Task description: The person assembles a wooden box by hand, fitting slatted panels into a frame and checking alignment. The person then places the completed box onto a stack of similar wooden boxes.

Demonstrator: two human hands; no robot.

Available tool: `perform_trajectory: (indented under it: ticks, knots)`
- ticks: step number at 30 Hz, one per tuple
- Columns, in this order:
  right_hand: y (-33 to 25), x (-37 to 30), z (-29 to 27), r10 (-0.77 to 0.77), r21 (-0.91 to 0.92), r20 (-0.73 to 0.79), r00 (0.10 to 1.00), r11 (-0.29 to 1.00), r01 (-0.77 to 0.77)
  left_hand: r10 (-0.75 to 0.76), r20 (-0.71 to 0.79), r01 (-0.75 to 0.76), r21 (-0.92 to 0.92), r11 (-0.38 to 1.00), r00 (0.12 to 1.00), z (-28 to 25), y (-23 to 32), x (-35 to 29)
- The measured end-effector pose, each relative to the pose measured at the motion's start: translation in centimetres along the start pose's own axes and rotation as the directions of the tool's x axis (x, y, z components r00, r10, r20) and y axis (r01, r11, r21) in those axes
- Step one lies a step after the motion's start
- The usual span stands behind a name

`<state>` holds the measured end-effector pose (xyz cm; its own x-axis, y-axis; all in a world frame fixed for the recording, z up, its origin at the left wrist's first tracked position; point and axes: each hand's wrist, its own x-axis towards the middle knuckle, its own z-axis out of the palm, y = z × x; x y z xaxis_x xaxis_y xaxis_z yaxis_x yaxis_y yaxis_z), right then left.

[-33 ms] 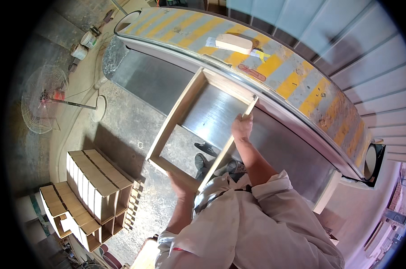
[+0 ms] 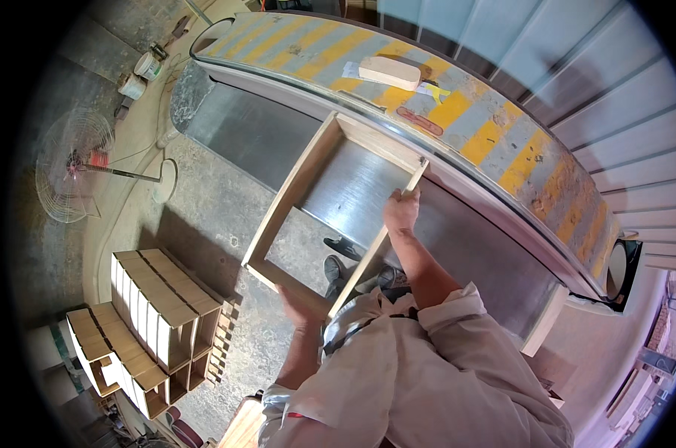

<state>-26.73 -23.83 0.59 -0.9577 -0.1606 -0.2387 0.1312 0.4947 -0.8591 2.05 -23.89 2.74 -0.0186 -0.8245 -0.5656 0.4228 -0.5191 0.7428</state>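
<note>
A bottomless rectangular wooden frame (image 2: 278, 216), like a drawer box, is between my hands. Its far end rests over a grey metal table (image 2: 241, 123), close along the upright band of a long machine (image 2: 308, 104); whether they touch I cannot tell. My right hand (image 2: 402, 213) is closed round the frame's right side, near the far corner. My left hand (image 2: 302, 306) grips the near side, its fingers partly hidden beneath the wood. Through the frame's opening show the table's edge, the floor and my shoes.
A pale wooden block (image 2: 390, 72) lies on the machine's yellow-striped top. Stacked wooden boxes (image 2: 155, 306) stand on a pallet at the lower left. A pedestal fan (image 2: 75, 166) and white buckets (image 2: 148, 66) are farther left. A board (image 2: 545, 319) sits at the table's right end.
</note>
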Motion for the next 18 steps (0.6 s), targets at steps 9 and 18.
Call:
perform_trajectory:
  ticks: [9,18]
  knots:
    - [-3.0,-0.8,-0.5,0.052,-0.022,0.082,0.995,0.998,-0.051,0.109,0.048,-0.115,0.148,0.982,0.993,-3.8,-1.3,3.6]
    - [-3.4,-1.2,-0.6,-0.004,-0.08,0.064,0.998,0.997,0.009,0.004,-0.011,-0.003,0.076,0.997,1.0,-3.8,-0.9,2.9]
